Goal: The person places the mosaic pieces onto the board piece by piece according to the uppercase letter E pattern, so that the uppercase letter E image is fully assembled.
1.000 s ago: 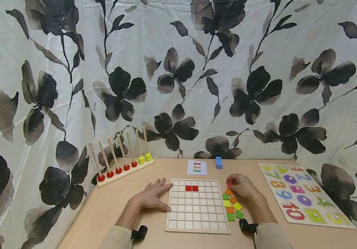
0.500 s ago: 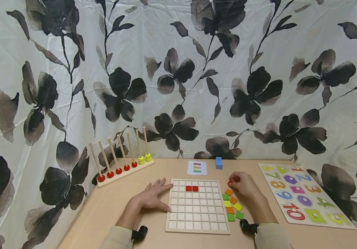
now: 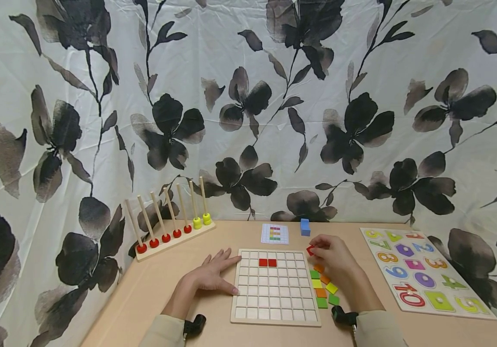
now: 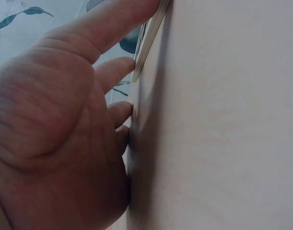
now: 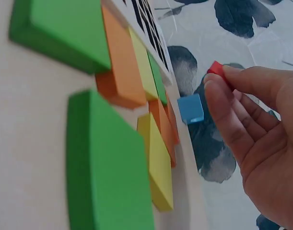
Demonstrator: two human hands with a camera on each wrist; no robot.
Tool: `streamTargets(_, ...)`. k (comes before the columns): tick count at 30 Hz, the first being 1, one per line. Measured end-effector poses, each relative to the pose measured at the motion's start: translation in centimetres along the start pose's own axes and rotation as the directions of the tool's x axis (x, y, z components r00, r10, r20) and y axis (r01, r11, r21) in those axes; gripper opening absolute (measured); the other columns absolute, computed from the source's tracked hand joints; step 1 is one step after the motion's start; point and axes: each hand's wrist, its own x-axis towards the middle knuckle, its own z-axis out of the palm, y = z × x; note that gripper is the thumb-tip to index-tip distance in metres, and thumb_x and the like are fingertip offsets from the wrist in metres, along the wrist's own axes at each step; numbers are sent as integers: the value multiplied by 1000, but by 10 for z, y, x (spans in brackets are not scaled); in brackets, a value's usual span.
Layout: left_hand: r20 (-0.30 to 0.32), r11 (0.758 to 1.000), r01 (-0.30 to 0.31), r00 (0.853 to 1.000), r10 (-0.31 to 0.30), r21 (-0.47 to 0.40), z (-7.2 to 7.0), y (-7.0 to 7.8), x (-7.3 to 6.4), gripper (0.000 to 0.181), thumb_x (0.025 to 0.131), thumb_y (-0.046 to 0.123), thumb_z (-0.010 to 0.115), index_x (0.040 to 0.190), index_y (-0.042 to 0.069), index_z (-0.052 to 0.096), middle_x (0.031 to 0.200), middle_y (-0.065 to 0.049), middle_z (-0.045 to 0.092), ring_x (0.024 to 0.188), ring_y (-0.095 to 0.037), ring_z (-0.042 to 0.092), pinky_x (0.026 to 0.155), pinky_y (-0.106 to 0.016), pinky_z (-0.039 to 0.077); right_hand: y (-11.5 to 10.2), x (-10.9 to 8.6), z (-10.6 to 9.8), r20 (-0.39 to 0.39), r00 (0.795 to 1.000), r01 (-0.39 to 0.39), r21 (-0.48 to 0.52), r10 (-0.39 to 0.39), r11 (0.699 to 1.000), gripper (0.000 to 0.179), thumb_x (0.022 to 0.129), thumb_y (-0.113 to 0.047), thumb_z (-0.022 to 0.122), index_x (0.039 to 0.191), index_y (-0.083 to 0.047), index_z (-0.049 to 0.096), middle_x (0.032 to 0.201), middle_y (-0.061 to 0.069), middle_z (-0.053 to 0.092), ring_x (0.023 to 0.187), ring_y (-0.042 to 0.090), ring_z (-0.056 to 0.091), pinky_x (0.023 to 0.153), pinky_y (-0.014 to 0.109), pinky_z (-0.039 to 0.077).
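Note:
A wooden grid board lies on the table with two red square tiles side by side near its top. My left hand rests at the board's left edge, fingers spread, thumb and index fingertip at the rim. In the left wrist view the palm of the left hand stands beside the tabletop. My right hand pinches a red tile between thumb and fingers, just off the board's upper right corner. The right wrist view shows this red tile raised above the loose tiles.
Several green, yellow and orange tiles lie along the board's right side. Behind the board are a small pattern card and a blue block. A peg stacker stands at the left; a number puzzle board lies at the right.
My right hand has lifted the red tile and moved a little left toward the board's upper right corner. The left hand has stayed in place.

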Motion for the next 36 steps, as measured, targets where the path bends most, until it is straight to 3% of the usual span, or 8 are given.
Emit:
streamTargets(5, 1, 1000, 2, 1000, -2, 3, 0, 1, 0, 100, 77, 56, 86, 160, 23, 42, 173, -22, 17, 161, -46, 7, 127, -69, 1, -6, 0, 5, 14, 998, 55, 30, -56, 998, 27, 100, 0, 66, 126, 0, 67, 117, 16, 67, 102, 31, 61, 83, 26, 62)
streamTargets(11, 4, 1000, 7, 1000, -7, -1, 0, 1, -1, 100, 76, 57, 86, 160, 23, 42, 173, -22, 17, 161, -46, 7, 127, -70, 2, -15, -4, 12, 32, 998, 49, 54, -51, 997, 33, 97, 1, 68, 130, -1, 66, 119, 17, 63, 107, 32, 59, 86, 27, 62)
streamTargets(18, 2, 1000, -1, 1000, 1, 1, 1, 3, -2, 101, 76, 56, 86, 160, 22, 42, 173, -22, 17, 161, -46, 8, 127, -70, 2, -20, -6, 20, 37, 996, 87, -12, -87, 996, 33, 96, -3, 72, 129, -2, 68, 115, 14, 66, 102, 30, 63, 84, 25, 61)
streamTargets(23, 3, 1000, -6, 1000, 6, -1, 2, 4, -2, 101, 76, 55, 87, 160, 21, 42, 172, -24, 17, 160, -47, 8, 126, -70, 2, -21, -6, 27, 72, 992, 104, -30, -101, 994, 36, 95, -6, 74, 130, 0, 67, 114, 14, 72, 101, 36, 72, 86, 24, 61)
streamTargets(30, 7, 1000, 4, 1000, -4, 6, 1, 4, -2, 101, 76, 56, 86, 161, 24, 41, 173, -22, 17, 161, -46, 8, 127, -69, 2, -23, -6, 34, 67, 987, 157, -159, -148, 975, 31, 93, -9, 77, 124, -5, 72, 106, 7, 74, 95, 29, 72, 84, 23, 61)
streamTargets(36, 7, 1000, 1, 1000, -2, 13, 0, 4, -1, 101, 77, 57, 85, 161, 22, 41, 173, -22, 16, 161, -46, 7, 127, -70, 2, -25, -4, 40, 113, 967, 252, -277, -229, 927, 27, 92, -11, 79, 119, -7, 75, 100, 1, 72, 88, 19, 64, 80, 19, 58)
